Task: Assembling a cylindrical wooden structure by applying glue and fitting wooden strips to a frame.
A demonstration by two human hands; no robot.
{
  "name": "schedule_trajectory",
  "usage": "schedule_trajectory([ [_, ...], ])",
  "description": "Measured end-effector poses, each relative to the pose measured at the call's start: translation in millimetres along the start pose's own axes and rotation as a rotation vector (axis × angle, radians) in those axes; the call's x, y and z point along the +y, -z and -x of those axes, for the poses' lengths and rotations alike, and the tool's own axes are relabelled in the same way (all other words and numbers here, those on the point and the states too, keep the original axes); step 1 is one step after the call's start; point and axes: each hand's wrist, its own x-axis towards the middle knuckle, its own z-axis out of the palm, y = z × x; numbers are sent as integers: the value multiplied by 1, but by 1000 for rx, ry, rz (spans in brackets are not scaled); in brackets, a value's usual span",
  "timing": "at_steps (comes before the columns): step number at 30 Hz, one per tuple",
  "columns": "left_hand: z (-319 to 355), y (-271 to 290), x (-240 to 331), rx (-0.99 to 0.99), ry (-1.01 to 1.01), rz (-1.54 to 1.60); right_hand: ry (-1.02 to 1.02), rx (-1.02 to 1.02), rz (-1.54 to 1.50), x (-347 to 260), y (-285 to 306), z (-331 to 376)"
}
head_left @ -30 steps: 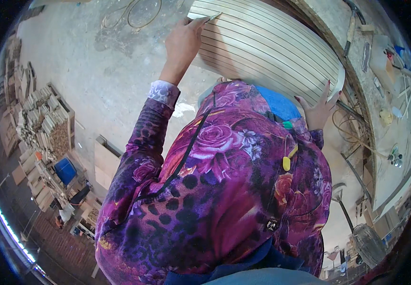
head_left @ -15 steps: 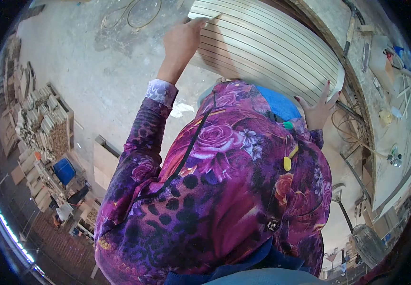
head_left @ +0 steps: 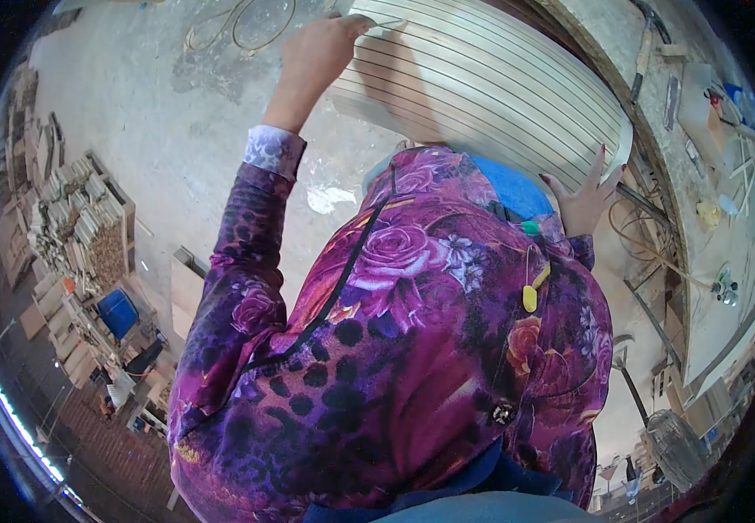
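Nearest: flowered jacket (head_left: 412,340), yellow tag (head_left: 531,299) on its right side. Blue cloth (head_left: 513,190) just beyond, at the board's near edge.

Right hand (head_left: 583,202): fingers spread on the near right corner of the grooved board (head_left: 491,78), resting on it, not gripping. Board is pale, long grooves side by side, lying ahead of the person from far left to near right. Far edge runs off the view in part.

Left hand (head_left: 318,54): at the board's far left end, fingers pinched on a thin tool (head_left: 386,24), tip at a groove; exact kind too small to tell. Pale floor (head_left: 164,113) spreads left, between left forearm and the wood pile (head_left: 90,227).

Right side is tighter: bench (head_left: 717,288) edge curves close past the board's right end, with a cable (head_left: 643,235) looping between. Hammer (head_left: 645,57) and scraps on the bench. Broom-like tool (head_left: 676,444) stands near right.

Left: blue bin (head_left: 119,314) by the wood pile. Far left: coiled hose (head_left: 262,24) on the floor, well apart from the wood pile.
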Motion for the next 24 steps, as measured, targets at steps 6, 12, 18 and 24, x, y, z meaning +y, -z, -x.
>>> schedule_trajectory([
  [6,-14,10,-7,-28,-47,131,4,-2,4,-1,0,0],
  [12,-34,21,-11,-99,-248,69,16,10,18,-2,0,-1],
  [18,-50,35,-5,-203,-269,-11,29,32,36,-1,-1,0],
  [24,-67,48,-7,-177,-391,236,36,39,36,4,-4,1],
])
